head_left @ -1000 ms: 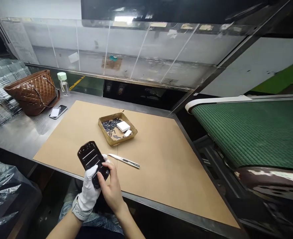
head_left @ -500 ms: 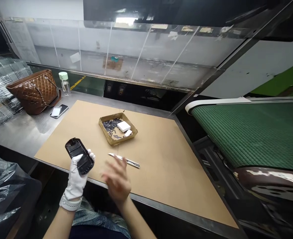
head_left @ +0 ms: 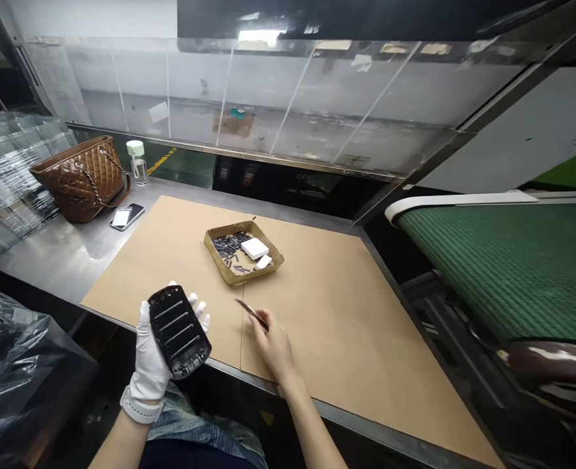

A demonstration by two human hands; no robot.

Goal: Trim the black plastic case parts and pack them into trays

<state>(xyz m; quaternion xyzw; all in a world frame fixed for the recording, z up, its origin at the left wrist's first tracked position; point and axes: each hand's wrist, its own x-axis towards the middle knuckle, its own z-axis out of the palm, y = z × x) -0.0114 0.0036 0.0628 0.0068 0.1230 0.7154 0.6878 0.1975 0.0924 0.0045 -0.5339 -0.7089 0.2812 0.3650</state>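
In my gloved left hand [head_left: 154,358] lies a black plastic shell [head_left: 180,332], rounded at its ends, with several ridges across its face. The white glove's fingers wrap around its edges from beneath. My bare right hand [head_left: 274,345] is closed on slim pointed tweezers [head_left: 251,312], whose tip points up and left, just above the cardboard. Most of the tweezers' rear part is hidden by the fingers. Ahead of both hands stands a shallow tan tray [head_left: 234,280] with small dark strips [head_left: 227,246] and two white blocks [head_left: 255,248] in it.
A cardboard sheet [head_left: 337,312] covers the metal table. At the left rear are a brown quilted bag [head_left: 83,179], a bottle [head_left: 139,166] and a phone [head_left: 132,215]. A green conveyor belt [head_left: 503,260] runs along the right; clear plastic wrap [head_left: 19,371] hangs at the lower left.
My right hand has moved right and picked the tweezers up off the cardboard. The black shell has been turned in my left hand, so its ridged face now shows.
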